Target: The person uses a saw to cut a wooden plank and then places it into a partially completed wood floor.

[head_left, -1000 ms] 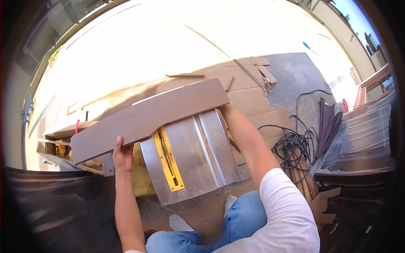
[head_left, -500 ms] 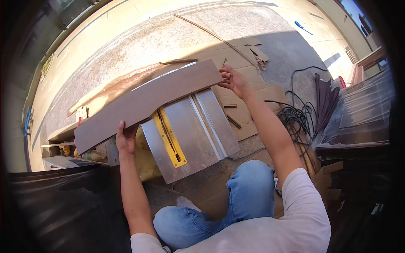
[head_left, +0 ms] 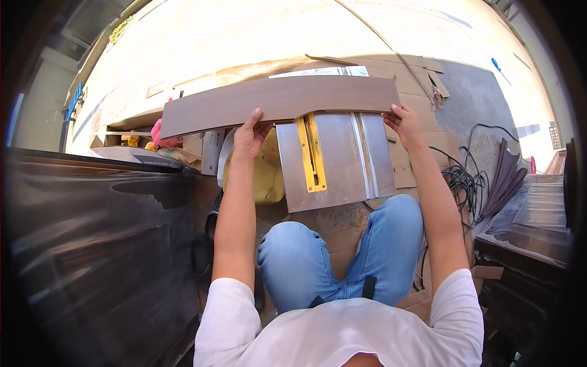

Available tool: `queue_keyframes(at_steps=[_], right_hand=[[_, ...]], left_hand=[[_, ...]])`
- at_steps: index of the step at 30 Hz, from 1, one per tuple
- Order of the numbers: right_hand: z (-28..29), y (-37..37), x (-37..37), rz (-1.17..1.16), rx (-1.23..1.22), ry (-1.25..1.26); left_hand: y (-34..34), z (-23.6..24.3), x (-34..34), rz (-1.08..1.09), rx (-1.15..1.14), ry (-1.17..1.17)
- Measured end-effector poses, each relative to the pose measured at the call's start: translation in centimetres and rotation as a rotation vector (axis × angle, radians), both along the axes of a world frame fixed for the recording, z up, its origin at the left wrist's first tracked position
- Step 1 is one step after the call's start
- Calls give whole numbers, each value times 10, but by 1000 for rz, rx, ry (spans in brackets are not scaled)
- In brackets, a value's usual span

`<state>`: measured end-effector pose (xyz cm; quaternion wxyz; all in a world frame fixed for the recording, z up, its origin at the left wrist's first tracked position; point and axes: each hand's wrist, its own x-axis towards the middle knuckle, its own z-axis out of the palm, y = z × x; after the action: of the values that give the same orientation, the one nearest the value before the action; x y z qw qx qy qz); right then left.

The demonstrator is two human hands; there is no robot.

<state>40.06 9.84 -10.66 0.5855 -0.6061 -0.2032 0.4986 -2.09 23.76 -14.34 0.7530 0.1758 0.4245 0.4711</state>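
Observation:
A long brown wooden board (head_left: pixel 275 98), with a shallow notch in its near edge, spans the far part of a table saw (head_left: pixel 342 165). My left hand (head_left: pixel 252 134) grips the board's near edge left of the saw top, thumb above and fingers below. At the right end, my right hand (head_left: pixel 403 122) pinches the near corner with the thumb on top. The yellow slotted insert plate (head_left: pixel 315 156) shows on the near side of the board. The board covers the far part of the saw's metal top; whether it touches the surface I cannot tell.
Coiled black cable (head_left: pixel 466 183) lies to the right beside folded brown strips (head_left: pixel 504 177). A yellow container (head_left: pixel 263 177) stands left of the saw. Flattened cardboard (head_left: pixel 440 144) covers ground around it. A blue screwdriver (head_left: pixel 500 68) lies far right. Plastic-wrapped dark panels (head_left: pixel 110 244) stand at left.
The board has turned closer to level across the view, its right end coming nearer relative to the left. Both hands keep hold of it. My view has shifted, too.

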Motion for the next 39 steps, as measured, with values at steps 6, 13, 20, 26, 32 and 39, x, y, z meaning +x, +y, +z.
queue_keyframes(at_steps=[6,13,20,26,32,39], right_hand=[[-11,-7,-4,-162,79,45],[-25,4,-2,-249,137,-32],[-27,4,-1,-254,150,-46],[-23,-2,-4,-236,141,-48],[-20,-8,-8,-200,142,-50],[-15,-14,-16,-176,132,-11]], left_hand=[[0,-5,15,48,2,16],[-11,1,25,120,-9,0],[-14,3,25,166,-26,25],[-17,3,22,154,-39,5],[-19,0,16,148,-31,-34],[-19,-4,3,107,-39,-74]])
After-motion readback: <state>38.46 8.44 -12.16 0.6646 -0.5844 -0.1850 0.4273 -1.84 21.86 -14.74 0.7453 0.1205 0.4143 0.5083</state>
